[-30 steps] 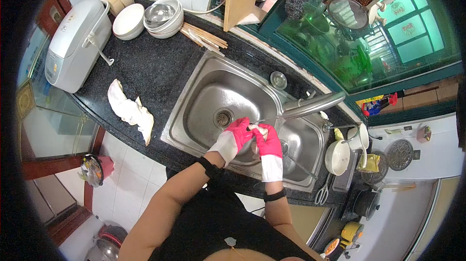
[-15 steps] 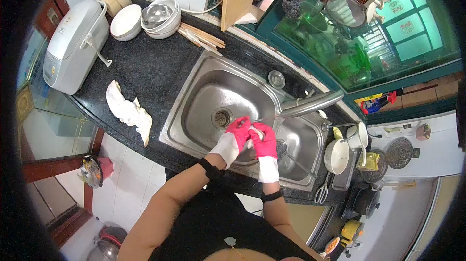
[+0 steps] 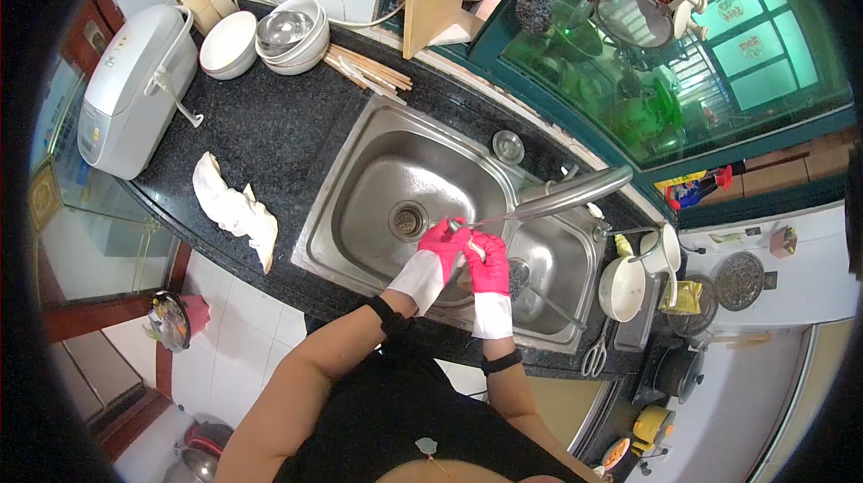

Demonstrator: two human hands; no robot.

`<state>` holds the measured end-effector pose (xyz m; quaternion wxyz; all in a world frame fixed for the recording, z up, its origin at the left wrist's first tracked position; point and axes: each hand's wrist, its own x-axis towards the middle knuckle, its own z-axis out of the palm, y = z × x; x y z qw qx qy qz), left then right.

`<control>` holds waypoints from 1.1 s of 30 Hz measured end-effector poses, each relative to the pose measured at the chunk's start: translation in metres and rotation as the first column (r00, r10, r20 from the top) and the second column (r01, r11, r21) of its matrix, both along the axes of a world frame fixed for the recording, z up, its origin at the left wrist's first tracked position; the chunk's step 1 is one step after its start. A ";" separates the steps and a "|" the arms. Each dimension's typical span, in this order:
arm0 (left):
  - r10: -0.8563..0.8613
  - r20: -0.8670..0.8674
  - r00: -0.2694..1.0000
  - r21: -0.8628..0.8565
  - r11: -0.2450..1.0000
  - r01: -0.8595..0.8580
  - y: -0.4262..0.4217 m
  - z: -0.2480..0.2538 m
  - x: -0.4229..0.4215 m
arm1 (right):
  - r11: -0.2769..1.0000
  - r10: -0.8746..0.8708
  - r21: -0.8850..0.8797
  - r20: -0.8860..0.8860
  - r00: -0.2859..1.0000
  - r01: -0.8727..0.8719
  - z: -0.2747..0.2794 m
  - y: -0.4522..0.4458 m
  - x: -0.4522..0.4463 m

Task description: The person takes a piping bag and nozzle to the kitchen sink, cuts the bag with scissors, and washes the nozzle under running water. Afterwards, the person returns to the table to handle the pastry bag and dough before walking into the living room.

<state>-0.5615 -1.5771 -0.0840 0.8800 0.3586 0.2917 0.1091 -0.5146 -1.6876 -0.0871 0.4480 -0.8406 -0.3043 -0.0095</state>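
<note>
My two hands, in pink gloves with white cuffs, are close together over the front of the steel sink (image 3: pixel 316 245), near its divider. My left hand (image 3: pixel 435 251) is closed, with a small grey metal-looking piece (image 3: pixel 456 225) showing at its fingertips. Beside it, my right hand (image 3: pixel 490 267) is closed around something pale (image 3: pixel 475 250), mostly hidden by the fingers. A thin line runs from the faucet (image 3: pixel 575 192) end toward my fingers; whether it is water or a handle I cannot tell.
Left on the dark counter (image 3: pixel 270 115) lie a crumpled white cloth (image 3: pixel 235 209), a rice cooker (image 3: pixel 135 92), stacked bowls (image 3: pixel 297 38) and chopsticks (image 3: pixel 373 68). To the right are a white pot (image 3: pixel 622 290) and scissors (image 3: pixel 595 357). A glass (image 3: pixel 508 148) stands behind the sink.
The grey piece now shows above my left fingertips, and less of the pale thing is visible between my hands. Both hands stay at nearly the same place; the view has shifted slightly.
</note>
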 end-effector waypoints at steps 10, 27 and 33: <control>-0.170 0.190 0.967 0.384 0.919 0.086 0.003 0.001 0.000 | 0.766 0.264 0.437 -0.882 0.390 0.471 0.043 0.011 0.000; -0.179 -0.051 0.983 0.168 0.968 0.185 0.012 0.017 -0.006 | 0.991 -0.027 0.127 -0.034 0.999 0.031 -0.007 0.004 0.009; -0.334 0.160 0.929 0.175 0.936 0.306 0.022 0.016 0.004 | 0.839 -0.058 0.431 -0.535 0.843 0.331 -0.011 0.009 0.013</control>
